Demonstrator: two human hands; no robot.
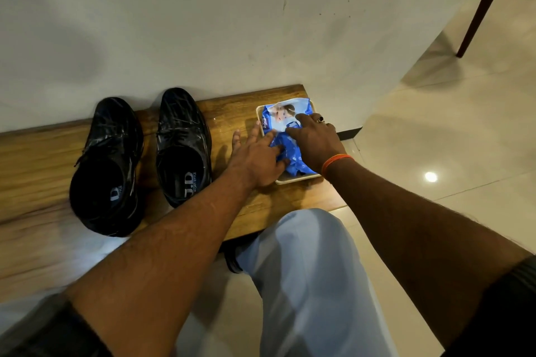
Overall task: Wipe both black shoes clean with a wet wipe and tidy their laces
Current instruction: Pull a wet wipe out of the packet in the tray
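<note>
Both black shoes stand on the tabletop, well to the left of my fingers, not yet wiped. The wipe pack lies in a tray. My left hand presses it flat, fingers spread. My right hand works its flap; whether it pinches, I cannot tell. Hold the pack down; draw one wipe slowly.

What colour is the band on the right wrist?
Orange; the thin wrist band shows clearly in the head view.

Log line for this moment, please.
stage: fetching wipe | left hand: presses wipes pack | right hand: on pack | tray: under pack | shoes: untouched
</note>
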